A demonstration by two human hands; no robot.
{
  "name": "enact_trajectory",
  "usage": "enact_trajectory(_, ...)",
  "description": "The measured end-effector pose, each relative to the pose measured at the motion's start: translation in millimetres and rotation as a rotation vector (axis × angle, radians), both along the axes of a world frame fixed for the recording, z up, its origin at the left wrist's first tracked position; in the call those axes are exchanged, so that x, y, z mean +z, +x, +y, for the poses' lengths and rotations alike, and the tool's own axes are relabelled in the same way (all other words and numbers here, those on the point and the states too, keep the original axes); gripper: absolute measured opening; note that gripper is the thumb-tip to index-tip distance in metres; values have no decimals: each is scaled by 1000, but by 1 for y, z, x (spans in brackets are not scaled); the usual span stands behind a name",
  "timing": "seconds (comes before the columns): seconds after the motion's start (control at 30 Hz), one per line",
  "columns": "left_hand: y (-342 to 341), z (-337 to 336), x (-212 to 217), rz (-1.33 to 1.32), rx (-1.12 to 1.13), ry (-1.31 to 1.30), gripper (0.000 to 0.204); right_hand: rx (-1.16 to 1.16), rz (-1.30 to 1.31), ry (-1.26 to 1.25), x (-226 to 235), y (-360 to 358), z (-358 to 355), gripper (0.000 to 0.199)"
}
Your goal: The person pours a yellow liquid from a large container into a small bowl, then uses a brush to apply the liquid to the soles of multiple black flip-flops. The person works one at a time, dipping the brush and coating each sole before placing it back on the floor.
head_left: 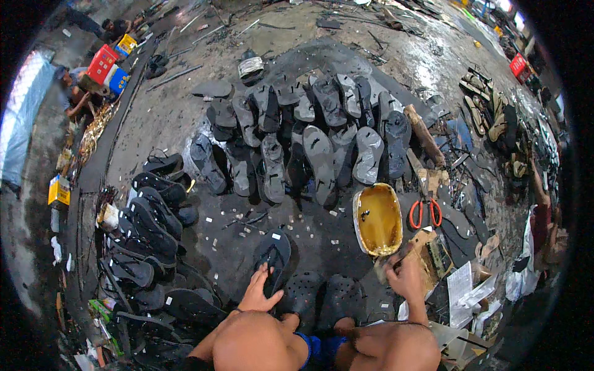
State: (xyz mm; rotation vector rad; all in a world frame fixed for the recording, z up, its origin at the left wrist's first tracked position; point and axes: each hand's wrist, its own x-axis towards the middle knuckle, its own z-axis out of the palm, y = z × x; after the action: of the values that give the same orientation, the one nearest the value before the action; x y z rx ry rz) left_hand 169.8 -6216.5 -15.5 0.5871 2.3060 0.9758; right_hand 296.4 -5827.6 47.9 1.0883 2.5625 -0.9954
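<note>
The left hand (260, 292) lies open with spread fingers on a black rubber flip-flop sandal (273, 255), which rests sole-down on the dark wet floor (235, 241) just before the person's knees. The right hand (405, 277) is closed around a thin brush handle (396, 263), just beside an oval yellow container of brown glue (377, 219). Orange-handled scissors (425, 212) lie near it.

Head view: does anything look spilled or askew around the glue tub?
No spill shows. The glue tub sits tilted among scraps, close to the red-handled scissors. The right hand holds a brush-like stick beside it; the left hand presses a black sandal.
</note>
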Motion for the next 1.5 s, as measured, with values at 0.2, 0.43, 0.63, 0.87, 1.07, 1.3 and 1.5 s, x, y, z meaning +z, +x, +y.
enact_trajectory(0.2, -59, 59, -49, 266, 87, -105, 71, -39, 523, -634, 24, -60, -40, 27)
enact_trajectory(0.43, -87, 125, 8, -1191, 555, 1175, 47, 259, 857, -323, 12, -166, -82, 26)
enact_trajectory(0.63, -84, 124, 26, -1113, 717, 1061, 48, 328, 819, -276, 37, -145, -85, 16)
enact_trajectory(0.87, -71, 123, 10, -799, 617, 1163, 47, 188, 995, -233, 42, -148, -90, 15)
enact_trajectory(1.07, -78, 130, 32, -665, 748, 992, 49, -124, 721, -799, 24, -144, -100, 22)
enact_trajectory(1.3, -9, 37, 31, -1534, 729, 984, 88, -597, 602, -1475, 20, -142, -49, 25)
enact_trajectory(1.5, -21, 70, 65, -1590, 639, 899, 89, -424, 537, -1214, 28, -149, -73, 22)
